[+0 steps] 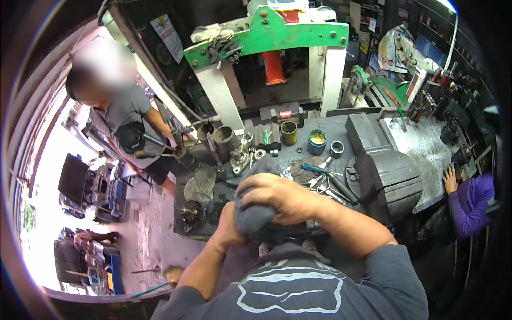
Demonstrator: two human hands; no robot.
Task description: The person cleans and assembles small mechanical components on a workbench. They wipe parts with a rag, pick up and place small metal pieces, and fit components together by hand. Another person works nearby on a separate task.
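A dark grey rag (252, 217) is bunched between my two hands in front of my chest, above the workbench's near edge. My left hand (229, 225) wraps round its lower left side. Over the top and right side curl the fingers of my right hand (282, 194). Whether anything is inside the rag cannot be seen. Just beyond my hands, the dark workbench (216, 194) carries a blue-handled tool (314, 168), several wrenches (324, 188), a metal housing part (241, 158) and a crumpled, dirty cloth (200, 183).
A large bench vise (392, 181) stands at my right. Cans, including a blue can (317, 143), line the bench's back below a green-beamed press frame (277, 38). A person in a grey shirt (125, 125) stands left; a purple sleeve (472, 208) shows at the right.
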